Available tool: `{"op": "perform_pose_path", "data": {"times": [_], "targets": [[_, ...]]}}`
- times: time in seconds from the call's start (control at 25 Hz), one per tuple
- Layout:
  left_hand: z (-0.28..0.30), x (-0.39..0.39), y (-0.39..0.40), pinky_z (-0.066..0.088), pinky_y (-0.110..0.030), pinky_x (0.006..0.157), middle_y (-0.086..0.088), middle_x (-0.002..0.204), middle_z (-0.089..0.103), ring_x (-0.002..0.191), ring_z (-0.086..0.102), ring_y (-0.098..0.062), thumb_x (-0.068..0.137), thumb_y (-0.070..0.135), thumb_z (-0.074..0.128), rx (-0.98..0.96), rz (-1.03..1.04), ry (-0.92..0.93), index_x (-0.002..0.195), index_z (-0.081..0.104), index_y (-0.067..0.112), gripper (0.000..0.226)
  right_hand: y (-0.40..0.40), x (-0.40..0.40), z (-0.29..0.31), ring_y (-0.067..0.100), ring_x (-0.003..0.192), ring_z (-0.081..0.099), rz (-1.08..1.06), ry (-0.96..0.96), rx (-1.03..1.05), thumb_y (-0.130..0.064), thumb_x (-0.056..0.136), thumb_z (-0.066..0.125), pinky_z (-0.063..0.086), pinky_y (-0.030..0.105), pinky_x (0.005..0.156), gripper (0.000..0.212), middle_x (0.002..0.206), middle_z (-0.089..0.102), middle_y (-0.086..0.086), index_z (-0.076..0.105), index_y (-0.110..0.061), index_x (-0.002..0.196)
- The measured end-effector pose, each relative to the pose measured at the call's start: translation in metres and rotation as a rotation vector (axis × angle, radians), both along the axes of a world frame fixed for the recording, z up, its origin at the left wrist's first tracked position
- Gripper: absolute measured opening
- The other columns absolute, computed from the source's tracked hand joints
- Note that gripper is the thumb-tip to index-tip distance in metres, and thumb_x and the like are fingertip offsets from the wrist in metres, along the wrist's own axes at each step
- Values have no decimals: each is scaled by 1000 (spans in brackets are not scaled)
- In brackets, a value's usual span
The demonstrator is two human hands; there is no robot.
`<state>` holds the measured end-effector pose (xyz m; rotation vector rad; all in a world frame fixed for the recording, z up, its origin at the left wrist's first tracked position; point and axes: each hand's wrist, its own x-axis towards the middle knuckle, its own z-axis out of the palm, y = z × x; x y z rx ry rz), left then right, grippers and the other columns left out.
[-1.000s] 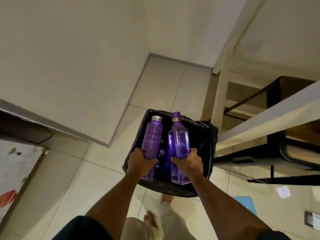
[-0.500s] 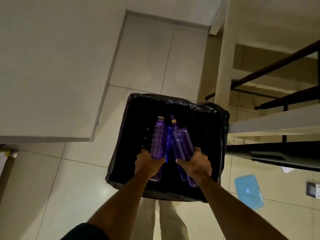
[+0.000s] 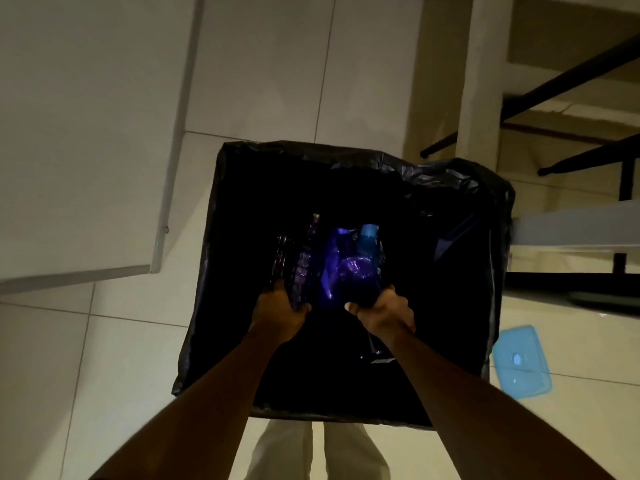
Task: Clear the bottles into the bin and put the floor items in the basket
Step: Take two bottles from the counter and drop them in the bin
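Hands reach down into the square bin lined with a black plastic bag [image 3: 450,188], and we hold one bottle in each. Our left hand [image 3: 280,313] is curled round the base of the ribbed purple plastic bottle [image 3: 306,261]; our right hand [image 3: 384,311] grips the smooth purple plastic bottle [image 3: 356,275]. Both bottles sit low inside the bag, necks pointing far. Beyond the right one shows a blue cap [image 3: 369,233]. On the tiled floor [image 3: 114,358] just right of the bin lies a flat light-blue plastic lid [image 3: 521,362].

Glossy crinkled black plastic bin liner [image 3: 450,178]; translucent purple plastic bottles [image 3: 304,261]; smooth tiled floor [image 3: 263,81].
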<state>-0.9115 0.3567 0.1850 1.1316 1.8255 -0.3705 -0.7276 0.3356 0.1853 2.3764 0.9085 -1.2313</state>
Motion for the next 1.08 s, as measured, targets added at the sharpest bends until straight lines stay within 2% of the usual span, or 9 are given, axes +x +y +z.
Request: {"op": "perform_pose_path", "data": {"times": [0.12,0.28,0.44,0.52,0.6,0.68,0.84,0.96,1.08], "targets": [[-6,-5,-13,51,-39,93,-13,137,52,121,57,-32,87,36,71,-66,37,-11,143,39,18,68,2,0,-15,31,117,60,-87,15,22,-57,76,76,47,30,80,82,131,58,13,45,-12,136],[-10,-11,-19,52,-36,89,-12,135,52,119,57,-31,89,35,68,-2,-13,-31,143,41,21,62,7,-5,-28,35,121,57,-202,82,92,-58,80,71,48,33,83,79,134,56,15,41,-14,139],[2,-10,-24,46,-42,101,-14,139,47,128,48,-33,87,40,69,66,-121,-38,143,40,16,67,-3,-10,-17,32,128,51,-112,71,155,-63,80,68,47,34,89,83,145,44,12,37,-20,143],[18,-8,-23,42,-41,104,-14,144,42,133,43,-33,86,42,67,130,-211,-27,147,36,15,73,-9,-9,-1,33,140,37,-45,47,178,-66,78,67,42,41,106,91,155,32,13,31,-21,149],[35,-6,-20,40,-43,107,-11,150,35,137,36,-32,85,49,65,187,-287,-34,152,29,17,83,-14,-8,19,33,146,27,36,24,213,-70,78,63,34,44,115,97,161,23,14,25,-21,153],[56,-3,-15,33,-45,112,-10,158,24,144,26,-31,84,58,61,241,-400,-28,156,17,18,93,-18,-5,46,33,149,19,120,11,275,-72,80,57,28,44,119,98,163,17,15,20,-20,155],[98,3,-5,11,-44,121,-9,165,5,151,5,-30,84,66,55,355,-552,-33,158,4,18,101,-17,1,102,31,151,13,232,-9,405,-70,87,48,15,42,122,94,164,12,16,15,-16,157],[131,10,4,7,-45,122,-12,165,2,152,2,-31,84,67,52,439,-636,-25,157,2,18,101,-13,4,140,29,152,8,276,-38,446,-70,88,45,9,40,123,93,165,9,15,12,-17,157],[162,16,12,6,-46,122,-12,165,0,152,0,-31,84,67,50,512,-703,3,157,1,17,101,-12,7,173,29,152,8,283,-83,513,-69,89,44,9,42,123,93,164,10,16,13,-15,157]]}}
